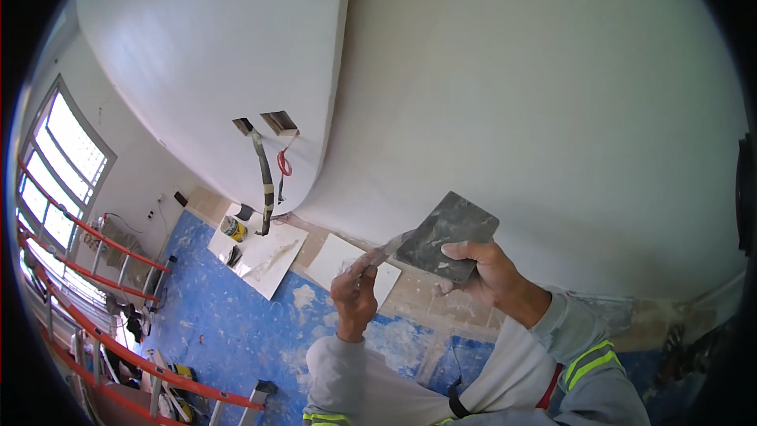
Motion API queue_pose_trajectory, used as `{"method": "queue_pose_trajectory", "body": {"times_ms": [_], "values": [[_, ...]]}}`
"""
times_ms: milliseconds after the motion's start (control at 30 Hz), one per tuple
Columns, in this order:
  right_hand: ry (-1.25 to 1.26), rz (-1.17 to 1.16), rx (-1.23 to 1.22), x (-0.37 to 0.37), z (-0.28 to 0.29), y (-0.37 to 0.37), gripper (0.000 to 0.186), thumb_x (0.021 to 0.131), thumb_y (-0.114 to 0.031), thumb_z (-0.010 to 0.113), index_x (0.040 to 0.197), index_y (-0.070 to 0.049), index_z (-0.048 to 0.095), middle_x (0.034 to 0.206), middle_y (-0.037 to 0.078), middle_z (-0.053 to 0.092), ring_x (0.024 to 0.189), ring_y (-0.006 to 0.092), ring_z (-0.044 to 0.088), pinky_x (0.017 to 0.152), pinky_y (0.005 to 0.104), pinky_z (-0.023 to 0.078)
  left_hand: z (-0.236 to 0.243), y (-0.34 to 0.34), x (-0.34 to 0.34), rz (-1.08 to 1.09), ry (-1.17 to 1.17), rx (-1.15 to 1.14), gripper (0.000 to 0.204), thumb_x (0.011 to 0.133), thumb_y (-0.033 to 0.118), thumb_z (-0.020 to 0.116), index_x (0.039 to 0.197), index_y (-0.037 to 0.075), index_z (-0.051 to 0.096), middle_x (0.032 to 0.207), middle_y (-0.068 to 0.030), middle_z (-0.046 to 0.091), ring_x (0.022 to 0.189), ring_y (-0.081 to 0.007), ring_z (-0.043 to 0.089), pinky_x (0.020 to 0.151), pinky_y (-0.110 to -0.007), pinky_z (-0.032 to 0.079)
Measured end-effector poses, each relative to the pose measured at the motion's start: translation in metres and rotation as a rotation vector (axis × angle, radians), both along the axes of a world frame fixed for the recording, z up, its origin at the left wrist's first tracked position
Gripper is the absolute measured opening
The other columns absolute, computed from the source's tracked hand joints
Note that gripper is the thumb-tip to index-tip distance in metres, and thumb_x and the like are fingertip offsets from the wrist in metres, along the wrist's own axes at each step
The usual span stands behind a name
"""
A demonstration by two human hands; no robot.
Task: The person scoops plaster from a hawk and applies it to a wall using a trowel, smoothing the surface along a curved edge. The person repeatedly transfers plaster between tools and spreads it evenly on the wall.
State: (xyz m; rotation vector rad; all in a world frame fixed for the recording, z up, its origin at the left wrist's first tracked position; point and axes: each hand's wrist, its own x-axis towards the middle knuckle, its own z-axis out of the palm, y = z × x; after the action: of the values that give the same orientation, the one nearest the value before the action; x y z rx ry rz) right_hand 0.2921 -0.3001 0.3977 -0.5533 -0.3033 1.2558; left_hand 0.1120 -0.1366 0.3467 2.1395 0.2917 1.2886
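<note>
My left hand (354,304) is closed round a putty knife (385,249), smeared with plaster. The knife's blade end meets the left edge of a dark grey square plate (449,230). My right hand (495,280) grips that plate at its lower right corner, thumb on top and fingers underneath. Whitish smears mark the plate's face. Both tools are held in front of a smooth pale wall (536,118), and the plate looks tilted. Part of the knife's handle is hidden by my left fingers.
A white wall section (229,47) juts out at left, with two box openings, a taped black cable (266,177) and red wire (284,162). White boards (264,256) and a can (233,228) lie on the blue, plaster-spattered floor covering (201,300). Orange ladders (150,367) stand at left.
</note>
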Motion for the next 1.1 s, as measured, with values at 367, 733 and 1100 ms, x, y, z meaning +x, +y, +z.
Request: {"method": "queue_pose_trajectory", "body": {"times_ms": [367,733,1100], "values": [[-0.687,-0.474,0.141,0.012,0.02,-0.01,0.026,0.091,-0.007,0.068,0.116,-0.003,0.061,0.11,0.005,0.065,0.091,0.0162,0.064,0.077,0.0317,0.054,-0.035,0.019,-0.003,0.043,0.524,0.022,0.033,0.088,0.014,0.066,0.121,0.01,0.066,0.1,-0.0153,0.071,0.087,-0.0334,0.069,0.076,-0.041,0.055],[-1.629,-1.498,0.322,0.093,0.188,0.066,0.024,0.102,-0.011,0.052,0.116,0.008,0.058,0.106,0.01,0.063,0.103,0.0197,0.056,0.111,0.0466,0.029,0.001,0.006,-0.008,-0.281,0.11,-0.596,0.023,0.098,0.018,0.058,0.102,-0.003,0.065,0.086,-0.0062,0.067,0.076,-0.014,0.059,0.067,-0.03,0.049],[-1.789,-1.813,0.56,0.106,0.264,0.089,0.037,0.103,-0.021,0.046,0.13,0.0,0.058,0.124,0.013,0.065,0.126,0.0323,0.053,0.113,0.0682,-0.009,0.019,-0.008,-0.005,-0.166,0.08,-0.683,0.024,0.087,0.012,0.062,0.1,-0.008,0.064,0.082,-0.0067,0.066,0.075,-0.0136,0.056,0.07,-0.03,0.046]]}}
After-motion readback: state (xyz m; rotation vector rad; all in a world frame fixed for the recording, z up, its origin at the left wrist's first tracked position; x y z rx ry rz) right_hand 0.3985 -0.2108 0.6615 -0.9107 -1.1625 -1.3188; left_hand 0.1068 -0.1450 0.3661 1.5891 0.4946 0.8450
